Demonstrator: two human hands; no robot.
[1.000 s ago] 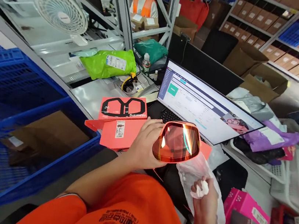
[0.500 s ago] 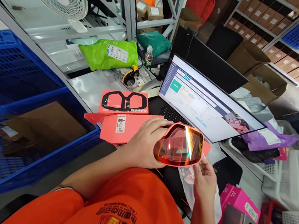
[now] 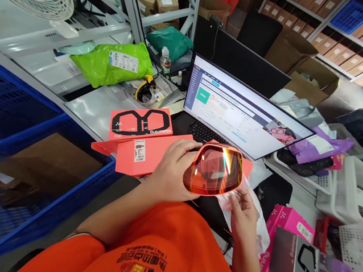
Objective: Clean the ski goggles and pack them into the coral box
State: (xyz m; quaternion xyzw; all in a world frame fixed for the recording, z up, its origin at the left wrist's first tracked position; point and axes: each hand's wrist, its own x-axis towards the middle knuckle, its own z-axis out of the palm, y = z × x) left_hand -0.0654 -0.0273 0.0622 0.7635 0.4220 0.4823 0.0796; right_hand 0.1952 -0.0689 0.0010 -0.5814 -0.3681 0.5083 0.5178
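Observation:
Orange goggles (image 3: 213,170) with a mirrored, reddish lens are held up in front of my body. My left hand (image 3: 171,170) wraps round their left end. At their lower right edge, my right hand (image 3: 244,208) has its fingers closed on a thin white bag (image 3: 261,230), which hangs down beside the wrist. Whether those fingers also touch the goggles is hard to make out. Behind my left hand lies an open coral box (image 3: 124,159) with a barcode label, its lid (image 3: 140,126) printed with a black goggle outline.
A monitor (image 3: 239,108) and keyboard (image 3: 205,132) stand behind the goggles. At the left is a blue crate (image 3: 21,221) holding brown cardboard. A green parcel (image 3: 110,63) lies at the back left. Pink (image 3: 287,223) and grey boxes (image 3: 301,270) sit at right, near white baskets (image 3: 360,260).
The view has shifted, so the surroundings sit further left and up. The goggles stay in my left hand, tilted slightly differently. More of the white bag shows beside my right hand.

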